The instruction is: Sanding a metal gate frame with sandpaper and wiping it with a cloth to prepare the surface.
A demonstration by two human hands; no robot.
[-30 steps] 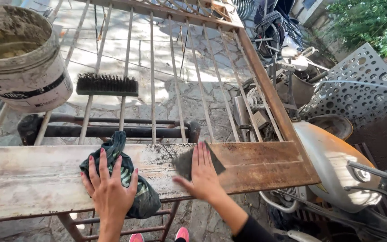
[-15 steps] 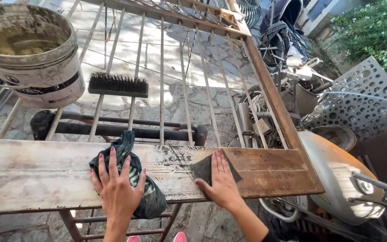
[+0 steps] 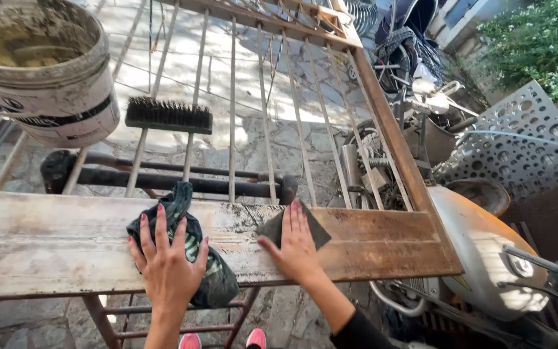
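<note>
The left hand point(image 3: 166, 265) lay flat, fingers spread, pressing a dark rag point(image 3: 192, 255) against the near rail of the rusty metal gate point(image 3: 382, 242). The right hand point(image 3: 295, 245), also flat and open, pressed a dark sandpaper sheet point(image 3: 292, 226) onto the same rail, nearer its right corner.

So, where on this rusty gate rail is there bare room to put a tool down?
Left of the left hand and its rag, the rail lies bare. Right of the right hand on the sandpaper, a shorter rusty stretch. Between them, crowded.
</note>
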